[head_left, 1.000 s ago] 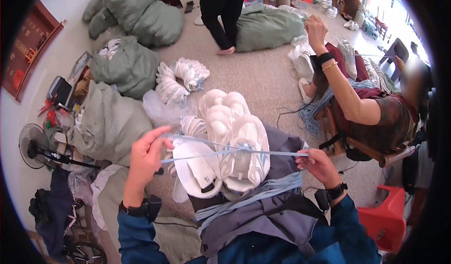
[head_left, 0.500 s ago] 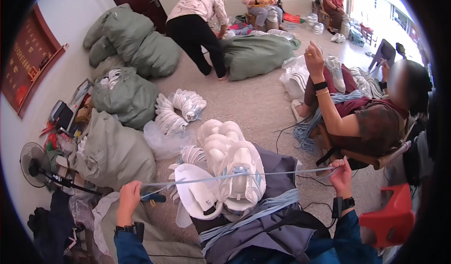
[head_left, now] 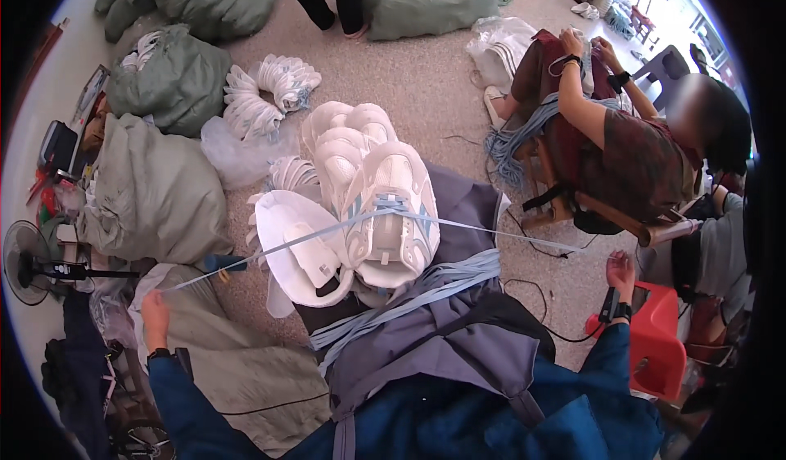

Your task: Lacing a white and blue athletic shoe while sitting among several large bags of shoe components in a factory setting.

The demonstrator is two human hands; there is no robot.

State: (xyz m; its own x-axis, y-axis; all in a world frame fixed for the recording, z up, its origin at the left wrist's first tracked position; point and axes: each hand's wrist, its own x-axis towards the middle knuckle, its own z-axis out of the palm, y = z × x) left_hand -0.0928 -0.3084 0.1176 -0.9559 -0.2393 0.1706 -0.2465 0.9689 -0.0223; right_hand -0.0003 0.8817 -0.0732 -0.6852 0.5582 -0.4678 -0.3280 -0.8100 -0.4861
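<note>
Item: pale blue lace [head_left: 311, 237], pulled out in a long taut line across the lap, from near left to near right, threaded through the eyelets of a white shoe [head_left: 391, 214] with pale blue trim.

Position: the shoe is rested toe-away on a purple apron [head_left: 458, 337] over the knees, at the near end of a stack of similar white shoes [head_left: 348, 137]. A loose white sole [head_left: 295, 251] is lying just beside it on the left.

Hands: the left hand [head_left: 154, 311] is closed around the left end of the lace, low and far out to the left. The right hand [head_left: 620, 270] is stretched out to the right with the other end apparently pinched; the exact grip cannot be told at this size. The lace is crossed over the shoe's tongue.

Handling, as judged: the lace is flat, thin, soft and very light, likely slippery when drawn through eyelets, best taken near its ends. The shoe is light, with a soft upper and a firmer sole, and is best steadied at the sole or heel.

Surroundings: a bundle of blue laces [head_left: 417, 292] is laid across the apron; grey-green sacks [head_left: 155, 194] are on the floor to the left; a seated person [head_left: 630, 149] is at work far right; a red stool [head_left: 655, 341] is near right.
</note>
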